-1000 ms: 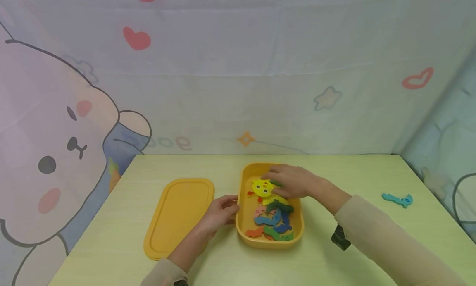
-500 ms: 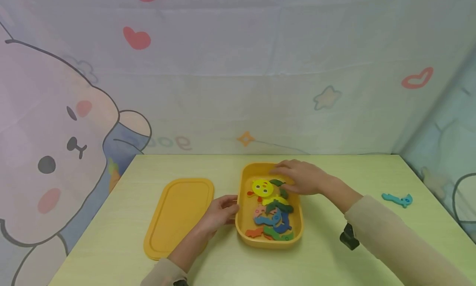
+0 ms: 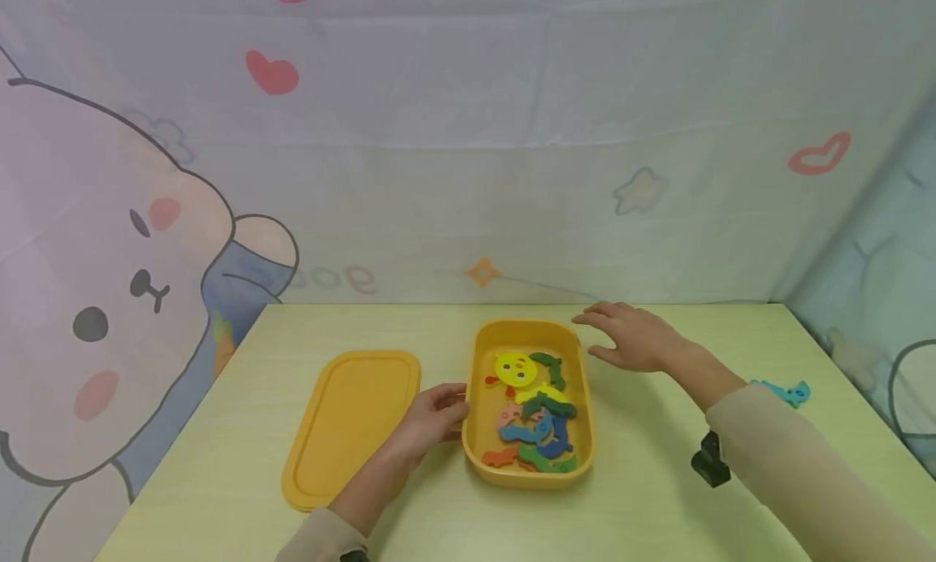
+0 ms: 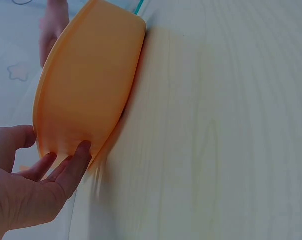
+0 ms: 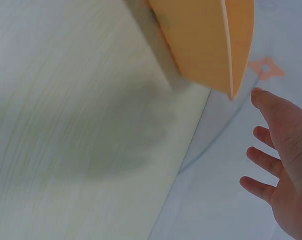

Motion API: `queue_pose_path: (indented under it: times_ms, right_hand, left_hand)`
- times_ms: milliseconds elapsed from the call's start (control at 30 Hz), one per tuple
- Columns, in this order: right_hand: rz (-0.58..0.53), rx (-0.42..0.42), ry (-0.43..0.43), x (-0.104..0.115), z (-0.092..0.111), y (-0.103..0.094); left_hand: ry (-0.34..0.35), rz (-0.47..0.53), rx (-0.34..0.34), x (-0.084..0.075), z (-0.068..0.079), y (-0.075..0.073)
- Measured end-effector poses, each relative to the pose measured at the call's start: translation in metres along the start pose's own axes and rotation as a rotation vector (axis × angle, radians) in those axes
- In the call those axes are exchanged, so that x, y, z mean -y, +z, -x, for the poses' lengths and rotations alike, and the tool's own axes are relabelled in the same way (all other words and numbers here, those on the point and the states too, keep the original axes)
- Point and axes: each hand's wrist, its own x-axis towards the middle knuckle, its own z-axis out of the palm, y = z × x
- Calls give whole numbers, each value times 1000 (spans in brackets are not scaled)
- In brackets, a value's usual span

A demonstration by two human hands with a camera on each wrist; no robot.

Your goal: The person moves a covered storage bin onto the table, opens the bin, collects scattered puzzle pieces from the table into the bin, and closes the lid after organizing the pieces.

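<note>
A yellow-orange plastic box [image 3: 591,432] stands on the table with several coloured flat pieces inside. Among them are a round yellow chick-like face [image 3: 516,369], dark green curved pieces [image 3: 550,406], a light blue piece [image 3: 521,434] and an orange-red piece [image 3: 500,457]. My left hand [image 3: 435,418] touches the box's left side; the left wrist view shows its fingertips against the outer wall and the thumb at the rim. Off the far right corner of the box hovers my right hand [image 3: 634,338], fingers spread and holding nothing.
Left of the box lies a matching flat lid [image 3: 354,428]. A turquoise animal-shaped piece [image 3: 793,394] rests on the table at the right, partly hidden by the right sleeve. Behind the table hangs a printed cloth [image 3: 439,140].
My right hand has left the inside of the box and moved right, past its far right rim, uncovering the green pieces. The left hand and the box stay in place.
</note>
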Motion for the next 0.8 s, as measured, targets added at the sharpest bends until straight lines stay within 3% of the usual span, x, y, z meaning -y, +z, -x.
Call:
queue_pose_path:
  times_ms: [467, 800]
  right_hand:
    - [-15, -21, 84, -41, 37, -3]
    - [-48, 10, 204, -77, 67, -10]
  left_hand:
    - [0, -2, -3, -1, 2, 0]
    - [-7, -1, -7, -2, 1, -1]
